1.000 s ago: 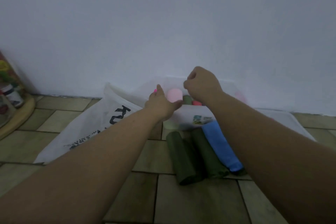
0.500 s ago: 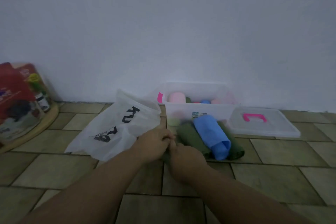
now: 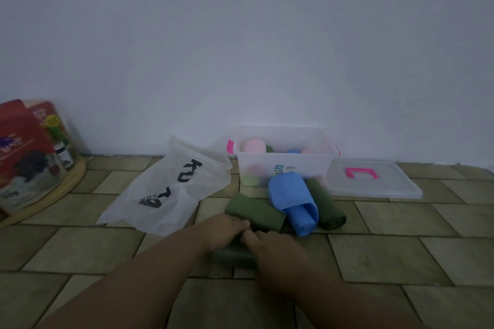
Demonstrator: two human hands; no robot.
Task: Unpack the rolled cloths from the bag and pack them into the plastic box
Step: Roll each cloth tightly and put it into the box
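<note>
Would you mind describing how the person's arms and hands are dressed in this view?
Both forearms are bare as far as the frame shows, with no sleeves in view. The left hand and right hand wear no gloves, and no watch, bracelet or ring is visible in the dim light.

A home: tiled floor, plain wall, snack packets.

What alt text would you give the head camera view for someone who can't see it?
Both hands, left and right, press on a green cloth on the tiled floor. Beyond lie two more green rolls and a blue roll, before an open plastic box holding rolls, with a white bag left and the lid right.
</note>
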